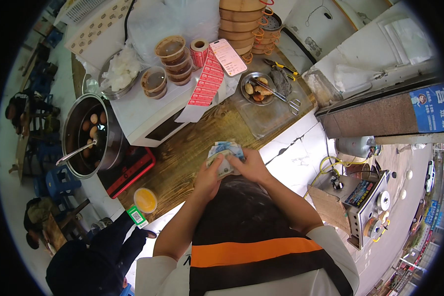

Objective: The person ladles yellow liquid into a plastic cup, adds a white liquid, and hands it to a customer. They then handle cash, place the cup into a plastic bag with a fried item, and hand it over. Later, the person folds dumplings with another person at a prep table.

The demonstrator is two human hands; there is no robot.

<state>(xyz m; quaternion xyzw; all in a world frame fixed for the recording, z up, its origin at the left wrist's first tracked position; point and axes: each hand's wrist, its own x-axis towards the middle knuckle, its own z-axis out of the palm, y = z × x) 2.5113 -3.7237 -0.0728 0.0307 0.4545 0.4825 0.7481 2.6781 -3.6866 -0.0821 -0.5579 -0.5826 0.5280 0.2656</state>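
Note:
Several folded banknotes are held between both hands, just in front of the chest and over the near edge of the wooden counter. My left hand grips their lower left side, its thumb on top. From the right, my right hand pinches the notes, thumb also on top. Beyond the hands stands a white box-shaped appliance with lidded tubs of brown sauce, a roll of red printed labels and a lit phone.
Left stands a steel pot of eggs in dark liquid, beside a tub of orange contents and a printed code card. A person in dark clothes is at lower left. Right are a metal bowl with food and scissors, pliers and bamboo steamers.

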